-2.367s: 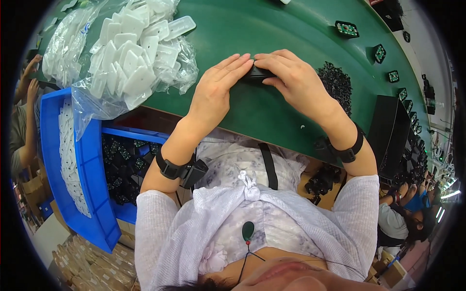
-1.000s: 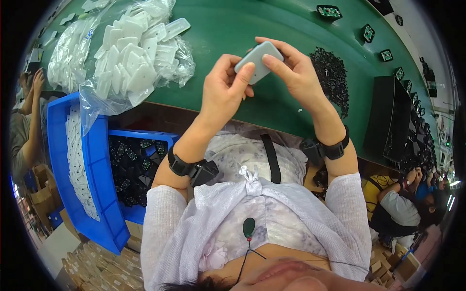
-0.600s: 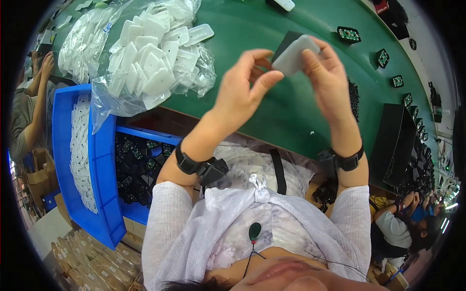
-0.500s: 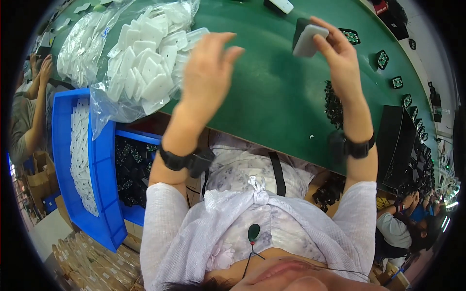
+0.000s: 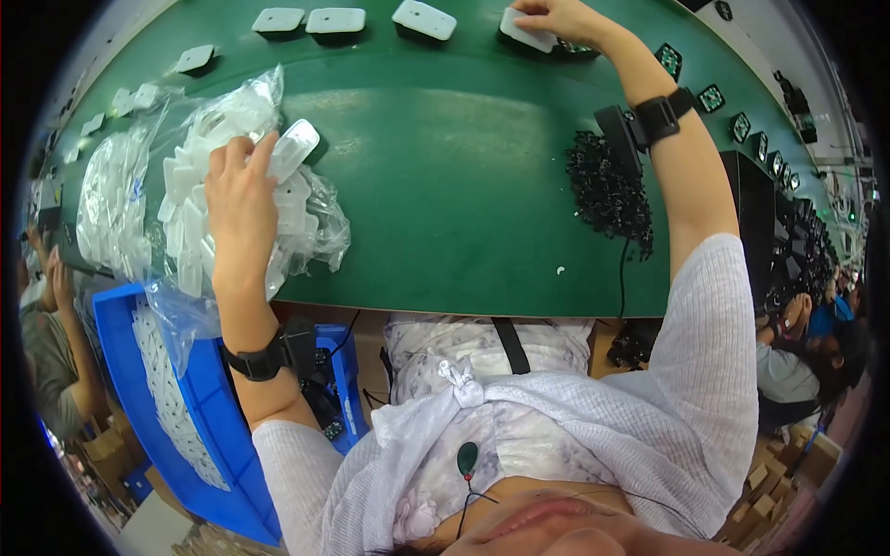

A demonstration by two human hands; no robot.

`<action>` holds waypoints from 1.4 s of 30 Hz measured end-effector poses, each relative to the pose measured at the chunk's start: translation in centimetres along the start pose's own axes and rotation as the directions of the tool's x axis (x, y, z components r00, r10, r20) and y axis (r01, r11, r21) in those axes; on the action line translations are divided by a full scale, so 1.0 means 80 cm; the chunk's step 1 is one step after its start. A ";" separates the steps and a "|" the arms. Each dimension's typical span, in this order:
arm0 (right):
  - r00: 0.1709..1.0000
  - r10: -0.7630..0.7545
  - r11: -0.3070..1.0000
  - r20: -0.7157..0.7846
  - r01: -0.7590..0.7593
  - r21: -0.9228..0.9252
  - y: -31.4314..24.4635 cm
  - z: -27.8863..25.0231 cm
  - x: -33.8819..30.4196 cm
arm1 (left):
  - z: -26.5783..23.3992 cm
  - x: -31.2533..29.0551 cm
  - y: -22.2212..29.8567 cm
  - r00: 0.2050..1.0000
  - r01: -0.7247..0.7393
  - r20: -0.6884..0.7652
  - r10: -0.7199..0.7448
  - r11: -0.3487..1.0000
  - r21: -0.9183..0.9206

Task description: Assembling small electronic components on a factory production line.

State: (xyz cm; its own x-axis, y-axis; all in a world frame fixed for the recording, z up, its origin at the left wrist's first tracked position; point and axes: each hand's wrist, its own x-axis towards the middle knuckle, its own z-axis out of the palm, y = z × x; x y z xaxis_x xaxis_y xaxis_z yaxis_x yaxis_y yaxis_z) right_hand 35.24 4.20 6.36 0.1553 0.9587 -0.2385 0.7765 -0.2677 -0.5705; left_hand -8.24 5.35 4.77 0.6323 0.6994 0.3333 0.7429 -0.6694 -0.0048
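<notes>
At the left of the bench my left hand (image 5: pixel 241 190) is over a pile of white plastic covers (image 5: pixel 192 222) in a clear bag. One glossy white cover (image 5: pixel 297 144) stands tilted at its fingertips, pinched there. My right hand (image 5: pixel 561 18) reaches to the far side, its fingers closed on a black case with a white cover (image 5: pixel 528 35). That case rests beside an open black case with a green circuit board (image 5: pixel 577 48). Other white-covered cases (image 5: pixel 424 20) stand to the left along the far side.
Open cases with green boards (image 5: pixel 711 98) curve down the right side of the green bench (image 5: pixel 445 204). A heap of small black parts (image 5: pixel 607 190) lies near my right forearm. Blue bins (image 5: pixel 185 417) stand at lower left. Other people (image 5: pixel 797 371) sit at both sides.
My right hand has moved to the far side with the white-covered case, now set down in the row. My left hand has moved left onto the pile and has a cover at its fingertips.
</notes>
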 end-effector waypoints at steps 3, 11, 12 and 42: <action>0.898 -0.439 0.880 -0.044 0.439 0.182 0.039 -0.007 0.002 | -0.007 0.006 0.000 1.000 -0.014 -0.001 0.014 1.000 0.006; 0.915 -0.282 0.917 -0.290 0.168 -0.361 -0.013 -0.003 -0.079 | -0.009 0.003 -0.001 1.000 0.016 0.011 -0.016 1.000 -0.023; 0.914 -0.284 0.917 -0.290 0.170 -0.361 -0.014 0.004 -0.102 | -0.010 0.002 -0.001 0.999 0.028 -0.020 -0.028 1.000 -0.011; 0.850 -0.284 0.956 -0.444 0.213 -0.203 0.013 0.094 -0.242 | 0.021 -0.038 0.217 0.988 0.092 0.067 -0.137 0.184 -0.979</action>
State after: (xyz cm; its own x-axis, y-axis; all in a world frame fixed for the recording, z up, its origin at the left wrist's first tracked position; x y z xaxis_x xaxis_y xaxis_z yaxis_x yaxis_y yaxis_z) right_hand 28.45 -15.37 4.52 0.1827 0.9335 0.3087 0.8993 -0.0318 -0.4361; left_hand 3.08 -8.00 2.11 0.5381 0.7995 0.2669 -0.0205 -0.3041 0.9524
